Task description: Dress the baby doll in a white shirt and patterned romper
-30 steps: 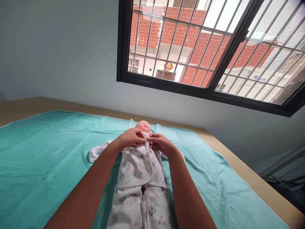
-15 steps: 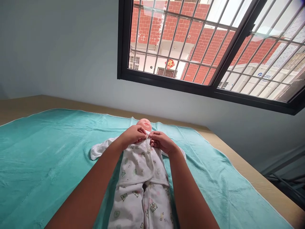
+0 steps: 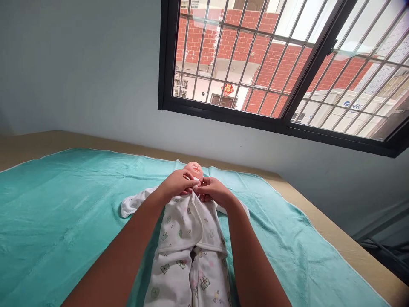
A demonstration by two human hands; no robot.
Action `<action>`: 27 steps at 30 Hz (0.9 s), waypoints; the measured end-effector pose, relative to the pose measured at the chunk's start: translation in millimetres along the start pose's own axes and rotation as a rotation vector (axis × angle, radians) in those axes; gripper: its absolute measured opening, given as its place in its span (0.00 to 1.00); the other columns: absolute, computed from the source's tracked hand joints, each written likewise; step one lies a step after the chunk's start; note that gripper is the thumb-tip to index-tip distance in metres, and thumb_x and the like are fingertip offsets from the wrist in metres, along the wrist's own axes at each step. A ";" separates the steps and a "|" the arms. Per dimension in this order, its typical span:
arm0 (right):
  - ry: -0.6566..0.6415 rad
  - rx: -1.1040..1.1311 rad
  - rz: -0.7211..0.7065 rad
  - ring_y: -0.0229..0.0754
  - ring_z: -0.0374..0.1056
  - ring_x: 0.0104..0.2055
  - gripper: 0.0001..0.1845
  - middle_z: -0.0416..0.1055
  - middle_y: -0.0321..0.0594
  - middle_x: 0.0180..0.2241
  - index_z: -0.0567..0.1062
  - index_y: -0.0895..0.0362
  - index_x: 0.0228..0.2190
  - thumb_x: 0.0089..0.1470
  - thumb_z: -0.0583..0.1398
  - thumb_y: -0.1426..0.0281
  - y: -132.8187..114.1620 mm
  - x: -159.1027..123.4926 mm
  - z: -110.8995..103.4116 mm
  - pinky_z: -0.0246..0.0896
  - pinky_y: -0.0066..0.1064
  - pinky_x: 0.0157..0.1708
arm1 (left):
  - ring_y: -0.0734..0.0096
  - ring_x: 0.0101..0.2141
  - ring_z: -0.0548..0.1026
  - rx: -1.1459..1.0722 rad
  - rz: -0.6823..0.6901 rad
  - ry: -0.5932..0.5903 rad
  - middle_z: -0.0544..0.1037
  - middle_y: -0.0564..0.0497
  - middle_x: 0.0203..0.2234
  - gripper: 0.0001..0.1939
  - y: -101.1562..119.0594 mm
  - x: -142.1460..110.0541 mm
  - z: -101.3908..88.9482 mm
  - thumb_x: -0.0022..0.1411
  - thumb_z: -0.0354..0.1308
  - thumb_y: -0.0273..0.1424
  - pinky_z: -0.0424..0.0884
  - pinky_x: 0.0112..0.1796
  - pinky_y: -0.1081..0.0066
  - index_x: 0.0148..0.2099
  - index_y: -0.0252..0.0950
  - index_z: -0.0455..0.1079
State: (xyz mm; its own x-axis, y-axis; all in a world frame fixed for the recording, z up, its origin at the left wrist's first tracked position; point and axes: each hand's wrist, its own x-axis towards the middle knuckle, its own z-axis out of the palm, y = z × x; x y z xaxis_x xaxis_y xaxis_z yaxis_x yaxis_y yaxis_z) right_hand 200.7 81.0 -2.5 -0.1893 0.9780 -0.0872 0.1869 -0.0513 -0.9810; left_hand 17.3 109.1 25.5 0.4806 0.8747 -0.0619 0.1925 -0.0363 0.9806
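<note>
A baby doll [image 3: 193, 168] lies on its back, wearing a white printed baby jacket [image 3: 182, 221] and matching trousers [image 3: 174, 273]. At the doll's neck, my left hand [image 3: 179, 183] pinches the jacket's collar edge. Close beside it, my right hand [image 3: 214, 190] grips the front edge of the same jacket, its fingertips nearly meeting the left ones. Between them the cloth is lifted into a fold. Any fastener there is hidden by my fingers. The doll's sleeves [image 3: 132, 204] stretch out to both sides.
A turquoise blanket [image 3: 79, 213] lies under the doll on a wooden surface [image 3: 361, 256]. Beyond it rises a pale wall [image 3: 96, 76] with a barred, black-framed window [image 3: 223, 110]. Dark metal bars [image 3: 383, 251] show at the lower right.
My right hand has shifted slightly left, toward the left hand. The jacket's front edge is now pulled up into a fold between my fingers. The camera has tilted up a little.
</note>
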 end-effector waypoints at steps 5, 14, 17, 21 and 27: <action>0.004 -0.050 -0.036 0.34 0.66 0.21 0.14 0.69 0.32 0.19 0.68 0.56 0.28 0.44 0.68 0.67 -0.1 1.8 2.5 0.60 0.23 0.21 | 0.76 0.23 0.69 0.213 0.111 0.093 0.74 0.54 0.22 0.11 0.3 3.9 6.7 0.50 0.65 0.31 0.62 0.24 0.76 0.32 0.35 0.65; -0.002 0.061 -0.047 0.32 0.65 0.22 0.18 0.67 0.30 0.19 0.66 0.56 0.28 0.44 0.69 0.62 3.4 1.2 1.8 0.56 0.21 0.21 | 0.78 0.17 0.65 -0.067 0.107 0.238 0.68 0.62 0.16 0.20 -4.7 10.5 14.3 0.44 0.55 0.17 0.59 0.21 0.78 0.39 0.38 0.60; 0.003 0.020 -0.067 0.32 0.64 0.21 0.18 0.68 0.30 0.20 0.66 0.56 0.28 0.45 0.69 0.62 3.7 2.2 2.1 0.58 0.22 0.21 | 0.77 0.18 0.65 -0.246 0.073 0.214 0.66 0.63 0.15 0.20 -5.9 9.7 17.8 0.45 0.56 0.18 0.61 0.22 0.78 0.41 0.38 0.58; 0.049 -0.030 -0.082 0.32 0.62 0.19 0.17 0.68 0.30 0.20 0.66 0.55 0.29 0.45 0.68 0.64 4.8 4.3 3.1 0.59 0.23 0.20 | 0.78 0.19 0.65 -0.245 0.053 0.239 0.68 0.62 0.17 0.25 -2.7 6.0 21.6 0.42 0.56 0.15 0.62 0.23 0.78 0.44 0.37 0.59; 0.051 -0.071 -0.094 0.32 0.62 0.19 0.12 0.68 0.31 0.20 0.68 0.56 0.28 0.47 0.66 0.65 4.9 5.2 4.6 0.58 0.23 0.19 | 0.72 0.24 0.73 -0.115 0.080 0.202 0.74 0.55 0.24 0.21 -1.0 7.7 18.0 0.46 0.61 0.20 0.68 0.26 0.74 0.44 0.36 0.64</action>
State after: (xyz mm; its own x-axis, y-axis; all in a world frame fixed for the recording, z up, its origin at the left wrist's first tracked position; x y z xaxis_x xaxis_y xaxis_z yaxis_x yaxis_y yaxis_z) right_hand 196.2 84.9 -8.5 -0.1599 0.9870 0.0155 0.2386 0.0539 -0.9696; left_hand 36.1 107.1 20.6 0.3072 0.9506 0.0439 0.0560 -0.0641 0.9964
